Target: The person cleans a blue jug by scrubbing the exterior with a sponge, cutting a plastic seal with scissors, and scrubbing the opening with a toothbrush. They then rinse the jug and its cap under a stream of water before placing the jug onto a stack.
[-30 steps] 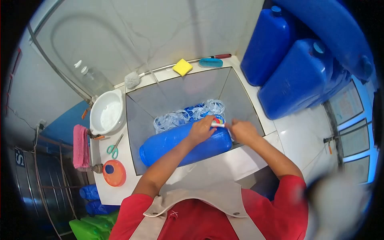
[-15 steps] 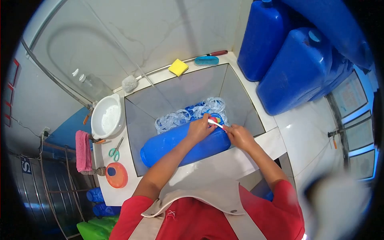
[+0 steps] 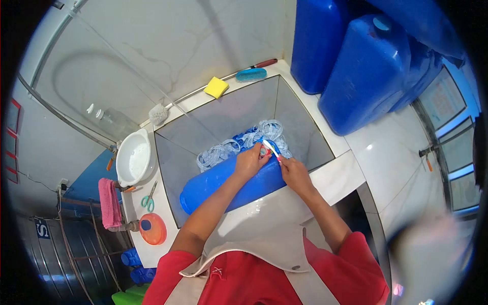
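A blue plastic jug [image 3: 229, 180] lies on its side in a grey basin [image 3: 198, 129], its top end toward the right. My left hand [image 3: 250, 162] is closed at that end, around a small red-and-white item [image 3: 265, 150] that is too small to make out. My right hand [image 3: 296, 175] is closed on the handle of a white toothbrush [image 3: 271, 147], whose head is at the jug's top end. Behind the jug, coiled pale straps [image 3: 218, 154] are heaped in the basin.
On the ledge are a yellow sponge [image 3: 216, 88], a blue brush [image 3: 251, 74], a long-handled round brush [image 3: 158, 114], a white bowl [image 3: 135, 157], scissors [image 3: 148, 202] and an orange container [image 3: 153, 229]. Large blue jugs [image 3: 363, 76] stand at the right. A pink towel [image 3: 109, 203] hangs left.
The toothbrush has turned to a steeper angle, and my right hand has moved slightly down and left. The whole view has shifted a little.
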Demonstrator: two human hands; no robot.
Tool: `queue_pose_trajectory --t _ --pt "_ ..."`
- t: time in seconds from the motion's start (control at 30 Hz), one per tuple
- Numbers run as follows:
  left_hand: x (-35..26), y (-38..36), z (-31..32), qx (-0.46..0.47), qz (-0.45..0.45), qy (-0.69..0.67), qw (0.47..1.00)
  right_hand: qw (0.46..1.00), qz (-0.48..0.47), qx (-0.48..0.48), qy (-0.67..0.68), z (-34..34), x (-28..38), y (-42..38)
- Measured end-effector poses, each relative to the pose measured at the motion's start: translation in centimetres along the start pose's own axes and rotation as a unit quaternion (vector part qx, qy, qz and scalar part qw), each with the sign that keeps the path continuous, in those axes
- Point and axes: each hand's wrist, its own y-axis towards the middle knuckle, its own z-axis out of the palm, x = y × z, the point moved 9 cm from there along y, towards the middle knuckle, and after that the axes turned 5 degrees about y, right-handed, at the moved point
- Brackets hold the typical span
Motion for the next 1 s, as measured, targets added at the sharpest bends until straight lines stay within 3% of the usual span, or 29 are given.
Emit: queue_pose_trajectory --t 0.1,0.17,0.23,0.33,0.4,0.5,0.57,0.6,0.83,0.9,0.93,1.0 --pt "0.2 0.0 0.7 0.013 -0.011 0.005 1.0 0.999 0.031 0.003 -0.01 0.9 -0.2 -0.6" --pt "-0.3 -0.1 -0.1 -0.027 0.029 0.051 0.998 0.999 0.041 0.017 -0.019 0.5 0.1 -1.3" --pt "-0.1 -0.2 0.3 -0.016 0.015 0.047 0.999 0.997 0.063 0.035 -0.031 1.0 -0.2 -1.1" --pt "1.2 0.1 1.3 0.017 -0.061 0.036 0.997 1.0 0.018 -0.023 0.011 0.9 0.2 0.2" --pt "1.1 0.2 0.9 0.012 -0.035 0.049 0.998 0.998 0.019 0.04 -0.041 1.3 0.9 -0.4" --pt "0.4 -0.5 0.4 0.056 0.002 0.059 0.997 0.996 0.044 0.073 -0.009 0.8 0.4 -1.8" --pt "-0.2 -0.8 -1.1 -0.028 0.02 -0.054 0.998 0.999 0.042 0.027 -0.004 0.7 1.0 -1.1" --pt "-0.6 -0.9 -1.3 -0.039 0.038 -0.029 0.998 0.999 0.032 -0.019 0.001 0.1 1.5 -0.6" --pt "-0.5 -0.5 -0.6 0.003 0.028 -0.012 1.0 0.996 0.057 0.05 -0.047 -0.5 0.0 -1.9" --pt "0.5 -0.3 0.5 0.027 -0.053 0.028 0.998 0.999 0.025 0.009 -0.03 -2.3 1.5 -0.5" --pt "0.1 -0.3 0.8 0.031 -0.052 0.023 0.998 0.999 -0.016 -0.012 -0.025 -1.2 1.4 -0.1" --pt "0.7 -0.3 0.4 0.058 -0.102 0.034 0.993 0.999 0.001 -0.006 -0.035 0.5 -0.1 -1.1"
